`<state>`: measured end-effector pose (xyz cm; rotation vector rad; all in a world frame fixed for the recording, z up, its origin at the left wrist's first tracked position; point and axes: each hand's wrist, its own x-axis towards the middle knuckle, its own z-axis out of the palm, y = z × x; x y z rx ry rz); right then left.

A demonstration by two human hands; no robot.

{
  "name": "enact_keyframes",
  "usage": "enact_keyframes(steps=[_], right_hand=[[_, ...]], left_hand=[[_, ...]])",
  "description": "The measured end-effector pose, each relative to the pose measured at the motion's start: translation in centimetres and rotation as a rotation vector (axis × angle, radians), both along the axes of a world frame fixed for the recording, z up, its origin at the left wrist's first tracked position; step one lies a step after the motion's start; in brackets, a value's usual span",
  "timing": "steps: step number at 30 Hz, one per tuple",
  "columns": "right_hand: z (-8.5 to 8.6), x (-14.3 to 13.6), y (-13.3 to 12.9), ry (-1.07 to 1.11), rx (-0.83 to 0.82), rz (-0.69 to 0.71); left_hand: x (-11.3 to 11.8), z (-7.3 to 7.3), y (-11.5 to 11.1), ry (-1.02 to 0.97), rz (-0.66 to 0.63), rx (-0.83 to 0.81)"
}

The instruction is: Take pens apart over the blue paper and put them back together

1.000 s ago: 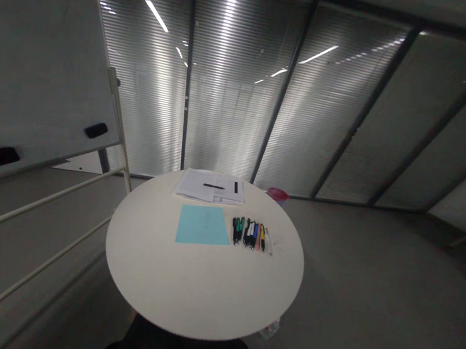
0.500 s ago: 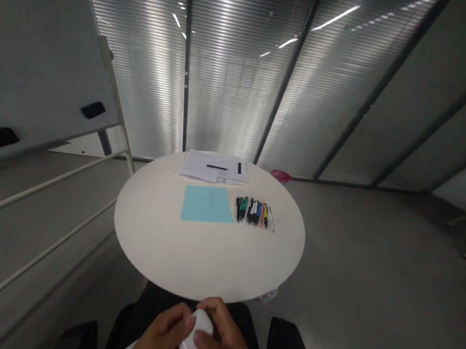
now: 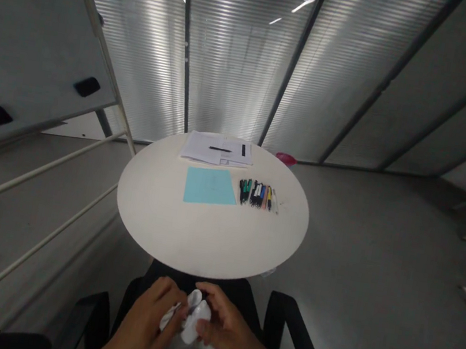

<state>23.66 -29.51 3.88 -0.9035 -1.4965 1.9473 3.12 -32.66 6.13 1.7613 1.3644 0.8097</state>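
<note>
My right hand [image 3: 225, 328] holds a small white earbud case [image 3: 196, 323] low in front of my lap, thumb on its near side and fingers round its far side. Its rounded lid [image 3: 194, 298] stands tipped up. Beside it my left hand [image 3: 154, 317] is closed, with fingertips touching the case's left side. A small white piece [image 3: 166, 317] shows between the left thumb and fingers; its kind is too blurred to tell. Both hands are short of the table's near edge.
Ahead stands a round white table [image 3: 206, 237] bearing a light-blue sheet [image 3: 210, 186], a row of pens [image 3: 258, 194] and stacked papers [image 3: 202, 148] with a black pen [image 3: 220, 149]. Black chair armrests [image 3: 282, 316] flank me. A whiteboard stand [image 3: 112, 75] is at left.
The case has gone from closed to lid raised. My left hand has shifted left, off the case's top, and now pinches a white piece. The view has tilted down.
</note>
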Motion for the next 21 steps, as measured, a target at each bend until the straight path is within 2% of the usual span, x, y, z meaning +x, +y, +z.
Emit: enact_keyframes(steps=[2, 4, 6, 8, 10, 12, 14, 17, 21], right_hand=[[-0.3, 0.2, 0.0, -0.020, 0.002, 0.011], [-0.7, 0.3, -0.1, -0.006, -0.006, 0.014], [-1.2, 0.2, -0.2, 0.052, -0.030, 0.018], [-1.8, 0.0, -0.5, 0.116, -0.066, 0.020], [-2.5, -0.2, -0.8, 0.151, -0.119, 0.009], [-3.3, -0.4, -1.1, 0.172, -0.180, 0.007], [-4.0, -0.5, -1.3, 0.167, -0.195, 0.020], [-4.8, -0.6, -1.3, 0.210, -0.208, 0.031], [-5.0, -0.4, -1.2, 0.244, -0.228, 0.040]], left_hand=[[-0.2, 0.5, -0.3, 0.054, -0.141, -0.019], [-0.4, 0.2, -0.5, 0.059, -0.188, -0.046], [-0.6, -1.2, -0.7, 0.039, -0.216, -0.085], [-0.8, -3.2, -1.0, 0.044, -0.235, -0.082], [-1.1, -5.1, -1.4, 0.090, -0.227, -0.013], [-1.3, -6.5, -1.8, 0.155, -0.206, 0.073], [-1.4, -7.0, -2.1, 0.218, -0.218, 0.143], [-1.5, -6.9, -2.2, 0.290, -0.221, 0.247], [-1.5, -7.6, -2.3, 0.399, -0.217, 0.412]])
